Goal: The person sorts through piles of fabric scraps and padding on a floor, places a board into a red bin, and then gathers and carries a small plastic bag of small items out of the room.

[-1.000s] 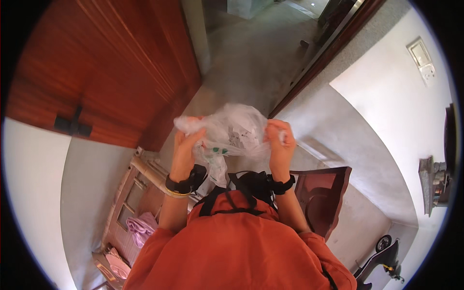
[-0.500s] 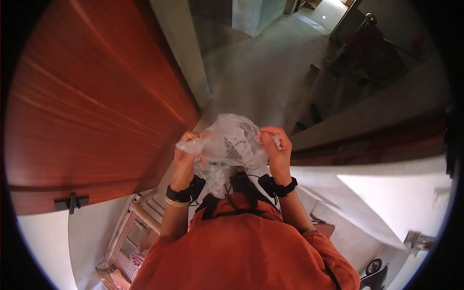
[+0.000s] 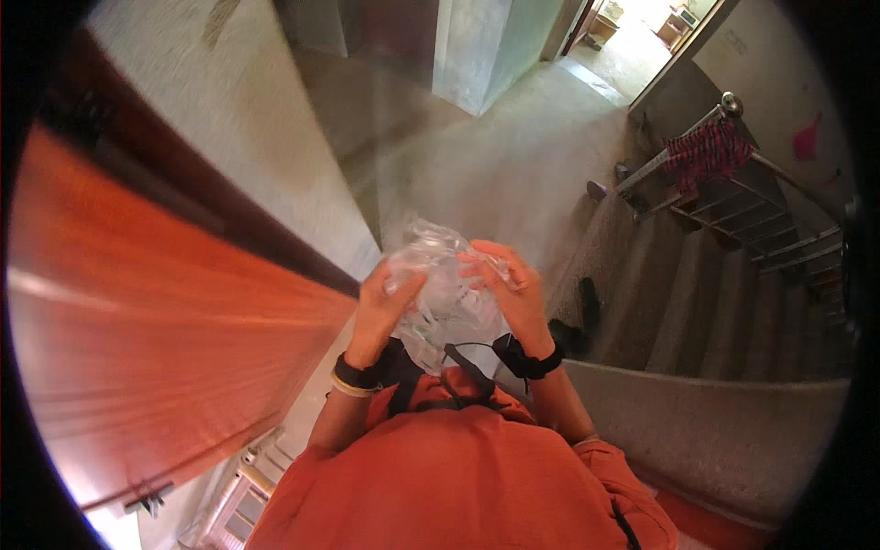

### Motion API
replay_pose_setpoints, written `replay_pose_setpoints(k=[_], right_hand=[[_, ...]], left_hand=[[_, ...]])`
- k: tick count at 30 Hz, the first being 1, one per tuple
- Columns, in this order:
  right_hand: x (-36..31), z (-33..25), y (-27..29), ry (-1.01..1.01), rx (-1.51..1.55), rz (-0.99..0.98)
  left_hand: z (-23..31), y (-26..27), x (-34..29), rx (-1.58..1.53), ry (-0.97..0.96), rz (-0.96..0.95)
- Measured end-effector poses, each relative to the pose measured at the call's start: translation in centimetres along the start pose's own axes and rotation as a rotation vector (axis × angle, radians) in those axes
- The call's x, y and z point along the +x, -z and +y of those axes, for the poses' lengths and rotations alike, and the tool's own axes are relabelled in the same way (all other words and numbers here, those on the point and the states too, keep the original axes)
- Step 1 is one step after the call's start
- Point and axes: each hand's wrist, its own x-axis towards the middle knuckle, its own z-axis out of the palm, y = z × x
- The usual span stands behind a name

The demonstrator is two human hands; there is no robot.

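Note:
A crumpled clear plastic bag (image 3: 451, 298) hangs between my two hands, in front of my orange-red shirt. My left hand (image 3: 386, 298) grips its left side, with the thumb lying over the film. On the opposite side my right hand (image 3: 511, 282) has its fingers curled onto the upper edge of the bag. Pale folds and a faint greenish patch show through the plastic; whether anything lies inside I cannot tell. Both wrists wear black straps, and a light bangle (image 3: 356, 389) sits below the left strap.
A reddish wooden door (image 3: 165, 330) stands open at my left. To the right, concrete stairs (image 3: 669, 293) run beside a metal railing (image 3: 779, 246) with a striped cloth (image 3: 708, 156) over it. Dark footwear (image 3: 588, 302) lies near the steps. Ahead, a bright doorway (image 3: 623, 55) opens off the concrete floor (image 3: 477, 174).
I have moved forward through the doorway, and the door has slid back on the left. The stairs now show clearly. Both hands still hold the bag, drawn slightly closer together.

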Motion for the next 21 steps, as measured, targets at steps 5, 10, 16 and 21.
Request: replay_pose_setpoints(k=[5,10,16,21], right_hand=[[16.6,-1.1,-1.9,0.166,-0.341,0.069],[26.8,-2.2,-1.7,0.039,-0.107,0.136],[34.6,-0.9,1.5,0.023,-0.130,-0.167],[50.2,-3.8,1.7,-0.041,-0.268,-0.341]], left_hand=[[3.3,0.7,17.6,0.239,-0.223,-0.256],[10.5,2.0,25.2,0.362,-0.427,-0.206],[7.3,3.5,32.4,0.472,-0.352,0.003],[9.6,-0.1,44.5,0.351,-0.395,-0.137]])
